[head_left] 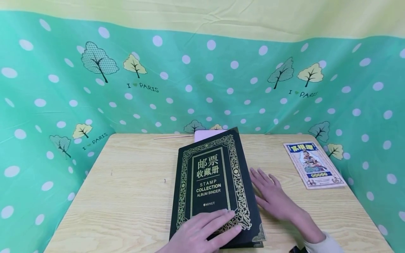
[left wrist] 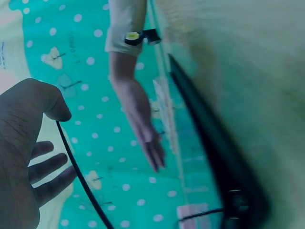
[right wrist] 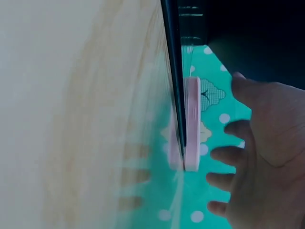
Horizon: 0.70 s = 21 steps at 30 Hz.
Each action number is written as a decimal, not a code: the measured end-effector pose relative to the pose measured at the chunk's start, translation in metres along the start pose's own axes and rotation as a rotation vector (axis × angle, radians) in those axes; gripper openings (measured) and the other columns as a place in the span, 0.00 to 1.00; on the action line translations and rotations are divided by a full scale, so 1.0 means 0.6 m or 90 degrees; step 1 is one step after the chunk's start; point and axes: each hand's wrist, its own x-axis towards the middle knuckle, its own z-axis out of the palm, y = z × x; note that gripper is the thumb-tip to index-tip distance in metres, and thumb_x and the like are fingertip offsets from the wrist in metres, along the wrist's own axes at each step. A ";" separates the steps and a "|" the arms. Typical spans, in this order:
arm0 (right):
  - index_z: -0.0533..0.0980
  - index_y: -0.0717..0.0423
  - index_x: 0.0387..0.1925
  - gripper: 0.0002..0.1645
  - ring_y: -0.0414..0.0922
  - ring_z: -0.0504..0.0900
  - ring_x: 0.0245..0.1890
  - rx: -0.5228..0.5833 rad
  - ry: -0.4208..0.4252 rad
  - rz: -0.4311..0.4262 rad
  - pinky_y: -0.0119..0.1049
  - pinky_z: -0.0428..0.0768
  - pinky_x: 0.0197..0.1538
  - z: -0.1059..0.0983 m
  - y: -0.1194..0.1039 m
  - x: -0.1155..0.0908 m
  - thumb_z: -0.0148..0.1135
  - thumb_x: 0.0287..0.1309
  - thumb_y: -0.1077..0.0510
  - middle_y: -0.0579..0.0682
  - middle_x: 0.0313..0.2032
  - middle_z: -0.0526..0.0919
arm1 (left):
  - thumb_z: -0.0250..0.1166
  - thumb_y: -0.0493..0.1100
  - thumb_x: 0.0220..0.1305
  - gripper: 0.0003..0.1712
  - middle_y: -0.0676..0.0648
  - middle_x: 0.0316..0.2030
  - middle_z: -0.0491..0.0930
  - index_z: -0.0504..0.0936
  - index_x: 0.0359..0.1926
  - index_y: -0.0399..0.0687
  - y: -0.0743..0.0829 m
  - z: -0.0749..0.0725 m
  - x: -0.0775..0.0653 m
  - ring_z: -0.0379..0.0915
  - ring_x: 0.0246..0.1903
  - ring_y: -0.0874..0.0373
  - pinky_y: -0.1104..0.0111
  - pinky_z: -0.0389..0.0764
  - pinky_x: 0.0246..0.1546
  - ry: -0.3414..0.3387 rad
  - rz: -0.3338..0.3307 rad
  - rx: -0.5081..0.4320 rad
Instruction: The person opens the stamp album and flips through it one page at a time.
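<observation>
Head view: light bright, even and diffuse; from which side, I could not tell. Gilt lettering on the black album (head_left: 216, 182) stood legible; shadows on the counter (head_left: 126, 196) were faint and soft-edged. Left wrist view: dimmer, cool cast; the album's edge smeared, the counter hazy and out of focus. Right wrist view: dim; album cover nearly black, counter glossy with blurred reflections of the green curtain (right wrist: 209, 188) and pink box (right wrist: 193, 124).

A black, gold-patterned rectangular album (head_left: 209, 186) occupies the middle of the pale wood-grain table (head_left: 133, 186); a pink rectangular case (head_left: 204, 134) and thin reddish stick (head_left: 172, 137) lie at the far edge, a colourful printed booklet (head_left: 316, 165) near the right.
</observation>
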 end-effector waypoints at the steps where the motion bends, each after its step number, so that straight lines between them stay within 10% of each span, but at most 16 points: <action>1: 0.60 0.58 0.87 0.43 0.71 0.58 0.83 0.012 -0.008 -0.008 0.77 0.52 0.78 0.002 0.000 0.000 0.62 0.81 0.49 0.63 0.85 0.59 | 0.57 0.63 0.85 0.36 0.48 0.81 0.69 0.70 0.84 0.54 -0.001 -0.001 0.006 0.71 0.76 0.58 0.67 0.79 0.70 0.020 0.017 0.003; 21: 0.59 0.50 0.89 0.48 0.66 0.56 0.86 0.078 -0.064 0.043 0.75 0.56 0.79 0.018 0.004 0.002 0.65 0.80 0.39 0.56 0.86 0.60 | 0.54 0.54 0.90 0.26 0.37 0.66 0.86 0.87 0.65 0.39 -0.040 -0.100 0.055 0.83 0.67 0.40 0.54 0.83 0.64 0.195 0.167 0.068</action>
